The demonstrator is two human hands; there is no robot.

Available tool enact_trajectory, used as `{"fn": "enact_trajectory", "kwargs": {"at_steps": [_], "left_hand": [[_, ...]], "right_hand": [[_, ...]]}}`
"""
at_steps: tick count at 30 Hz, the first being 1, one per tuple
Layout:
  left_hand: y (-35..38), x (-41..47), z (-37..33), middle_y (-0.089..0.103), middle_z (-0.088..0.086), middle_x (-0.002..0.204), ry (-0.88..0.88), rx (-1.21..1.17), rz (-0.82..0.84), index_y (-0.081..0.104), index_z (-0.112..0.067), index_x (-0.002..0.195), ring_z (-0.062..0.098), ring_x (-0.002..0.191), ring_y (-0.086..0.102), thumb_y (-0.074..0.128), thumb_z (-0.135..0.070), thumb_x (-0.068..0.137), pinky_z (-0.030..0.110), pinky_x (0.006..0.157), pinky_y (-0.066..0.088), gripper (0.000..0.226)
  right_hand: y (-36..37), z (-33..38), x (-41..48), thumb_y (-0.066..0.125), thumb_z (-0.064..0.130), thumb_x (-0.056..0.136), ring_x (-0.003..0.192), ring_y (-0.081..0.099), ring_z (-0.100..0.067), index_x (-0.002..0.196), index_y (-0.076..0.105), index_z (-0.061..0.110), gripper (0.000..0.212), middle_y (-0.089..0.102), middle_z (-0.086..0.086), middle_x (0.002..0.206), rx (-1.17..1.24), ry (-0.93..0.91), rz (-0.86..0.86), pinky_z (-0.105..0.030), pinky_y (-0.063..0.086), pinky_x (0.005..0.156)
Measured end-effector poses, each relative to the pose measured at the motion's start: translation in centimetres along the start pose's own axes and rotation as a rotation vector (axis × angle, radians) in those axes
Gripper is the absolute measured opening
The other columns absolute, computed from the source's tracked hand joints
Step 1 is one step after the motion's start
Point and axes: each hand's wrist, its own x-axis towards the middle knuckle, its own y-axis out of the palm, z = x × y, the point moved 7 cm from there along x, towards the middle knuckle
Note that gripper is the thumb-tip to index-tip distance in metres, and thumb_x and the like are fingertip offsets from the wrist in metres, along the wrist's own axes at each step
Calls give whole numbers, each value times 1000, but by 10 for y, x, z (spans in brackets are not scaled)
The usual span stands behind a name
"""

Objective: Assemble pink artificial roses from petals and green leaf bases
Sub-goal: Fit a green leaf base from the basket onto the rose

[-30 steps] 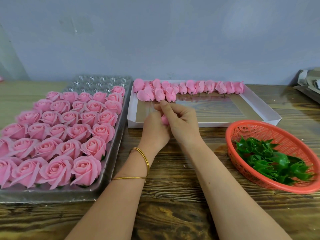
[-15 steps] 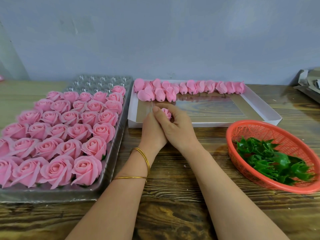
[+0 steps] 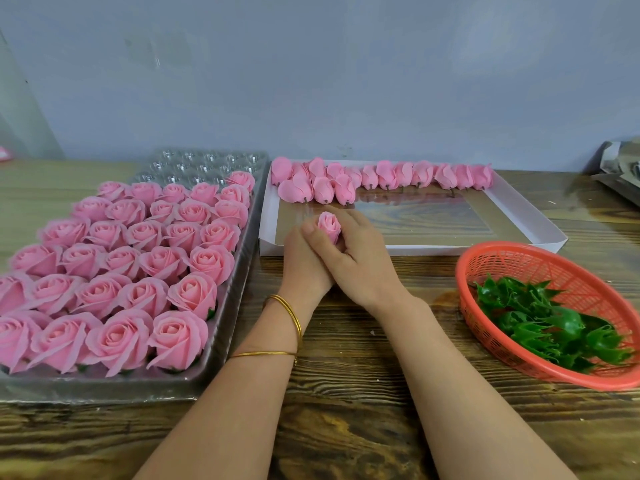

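A small pink rose bud [image 3: 329,226] sits upright between my two hands at the front edge of the white box. My right hand [image 3: 349,258] wraps over it, with its thumb lying across my left hand [image 3: 302,263], which cups the bud from the left. Its lower part is hidden by my fingers. Several pink petal buds [image 3: 384,178] lie in a row along the back of the white box [image 3: 530,220]. Green leaf bases [image 3: 540,320] fill the orange basket [image 3: 502,258] on the right. Several finished pink roses [image 3: 138,265] fill the clear plastic tray [image 3: 221,341] on the left.
Everything rests on a wooden table [image 3: 346,393] against a grey wall. The tray's back rows [image 3: 201,161] hold no roses. Grey packaging [image 3: 623,168] lies at the far right edge.
The bud, hidden low between my hands a second ago, has come up and shows above my fingers. My right fingers have lowered and closed around it.
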Motion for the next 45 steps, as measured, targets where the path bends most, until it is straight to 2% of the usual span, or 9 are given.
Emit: {"fn": "enact_trajectory", "kwargs": {"at_steps": [4, 7, 12, 17, 21, 29, 36, 40, 45], "left_hand": [[1, 4, 7, 50, -7, 60, -17, 139, 35, 48, -22, 58, 8, 61, 52, 50, -18, 91, 22, 59, 40, 33], [-4, 2, 9, 53, -11, 50, -79, 135, 3, 43, -27, 53, -3, 52, 50, 55, -22, 84, 11, 47, 35, 33], [2, -1, 6, 63, -6, 65, -62, 64, 61, 58, -26, 64, 11, 68, 62, 67, -10, 81, 28, 63, 51, 25], [3, -1, 3, 58, -14, 66, -10, 166, 79, 51, -35, 64, 13, 73, 60, 61, -22, 82, 19, 65, 46, 23], [2, -3, 4, 53, -15, 60, -42, 113, 61, 49, -35, 57, 25, 76, 64, 54, -22, 81, 29, 63, 44, 28], [1, 0, 6, 49, -15, 59, -44, 134, 30, 47, -31, 58, 10, 64, 51, 57, -15, 93, 31, 66, 45, 40], [-1, 1, 1, 45, -17, 64, -4, 225, 14, 43, -34, 62, 8, 66, 48, 55, -14, 94, 24, 61, 38, 39], [-1, 2, 5, 49, -12, 59, -36, 208, 25, 45, -29, 57, 12, 62, 51, 55, -13, 93, 20, 55, 39, 40], [-2, 2, 7, 52, -13, 57, -76, 133, 20, 48, -31, 57, 1, 61, 53, 61, -14, 89, 16, 55, 43, 39]], "right_hand": [[-2, 2, 0, 46, 50, 93, 79, 46, -7, 66, 42, 36, 31, 49, 13, 78, -69, 31, 12, -29, 36, 70], [-11, 0, 1, 40, 49, 96, 62, 42, -4, 56, 43, 25, 46, 47, 13, 59, 87, 84, -113, -27, 31, 60], [-27, -15, 3, 50, 34, 99, 75, 58, -35, 85, 62, -14, 51, 63, -32, 85, 375, 164, -331, -42, 48, 73], [-24, -13, 4, 64, 15, 94, 66, 56, -9, 69, 65, 16, 24, 62, 5, 64, 434, 138, -350, -27, 48, 67], [-15, -15, 4, 69, 16, 90, 61, 58, -11, 68, 69, 15, 22, 62, 9, 55, 393, 166, -265, -36, 52, 70], [-12, -17, 2, 74, 13, 85, 76, 67, -11, 83, 77, 13, 3, 74, 1, 77, 373, 180, -265, -40, 58, 80], [-4, -16, 1, 71, 24, 89, 93, 70, -6, 100, 78, 17, 15, 76, 6, 93, 343, 207, -196, -38, 56, 90], [-1, -15, 1, 56, 40, 95, 77, 64, -6, 88, 75, 10, 36, 71, 5, 77, 361, 208, -164, -30, 51, 76], [2, -24, 1, 41, 35, 104, 99, 67, -5, 105, 74, 11, 41, 75, -5, 101, 530, 343, -142, -18, 49, 83]]}}
